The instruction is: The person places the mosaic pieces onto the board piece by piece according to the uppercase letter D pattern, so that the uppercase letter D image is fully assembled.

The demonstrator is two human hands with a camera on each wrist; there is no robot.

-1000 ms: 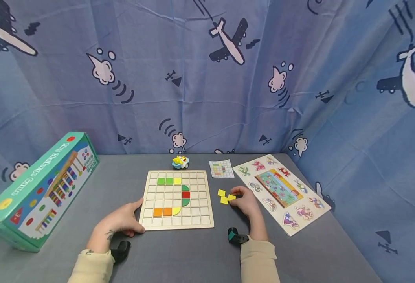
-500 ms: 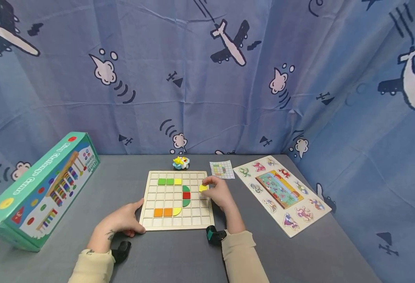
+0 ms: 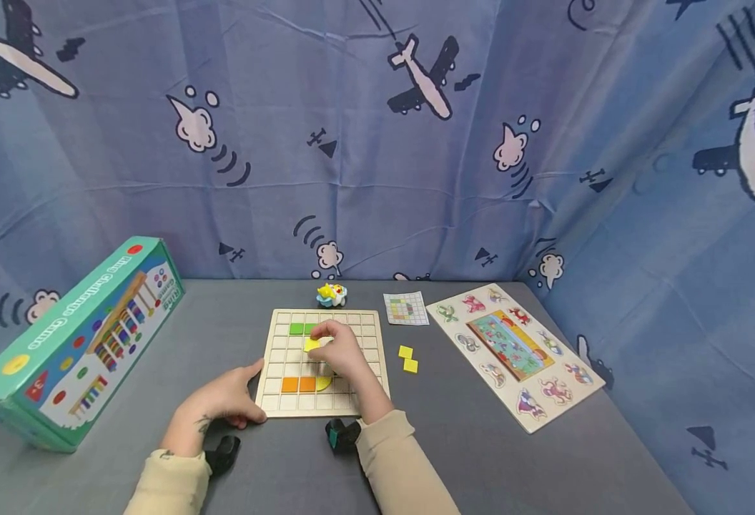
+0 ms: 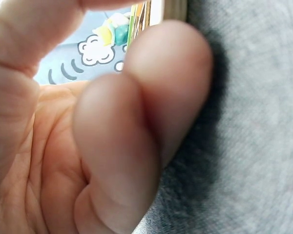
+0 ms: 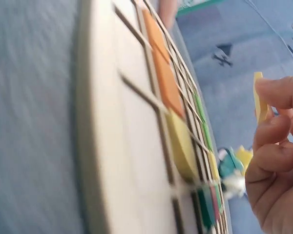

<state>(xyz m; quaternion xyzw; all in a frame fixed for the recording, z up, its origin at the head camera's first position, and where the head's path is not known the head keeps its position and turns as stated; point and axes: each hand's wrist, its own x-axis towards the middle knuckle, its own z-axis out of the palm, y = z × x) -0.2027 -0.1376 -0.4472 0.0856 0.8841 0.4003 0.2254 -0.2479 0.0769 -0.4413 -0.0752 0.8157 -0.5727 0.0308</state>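
A wooden grid board (image 3: 364, 408) lies on the table with coloured tiles in some cells. My left hand (image 3: 224, 398) rests at the board's left edge, fingertips touching it near the front corner. In the left wrist view, blurred fingers (image 4: 171, 63) are bent close to the board's end. My right hand (image 3: 342, 354) is over the board and pinches a yellow square tile (image 3: 311, 345) between thumb and finger. That tile (image 5: 260, 97) stands on edge, above the board, in the right wrist view. Orange tiles (image 3: 299, 385) and green tiles (image 3: 297, 329) sit in the grid.
Two loose yellow tiles (image 3: 410, 365) lie right of the board. Behind it are a small toy figure (image 3: 331, 295) and a printed pattern card (image 3: 406, 309). An animal puzzle board (image 3: 548, 400) lies to the right; a green game box (image 3: 75, 343) stands at left.
My right hand picked up a yellow tile from the loose group beside the board and carried it left over the grid. My left hand stays at the board's edge.
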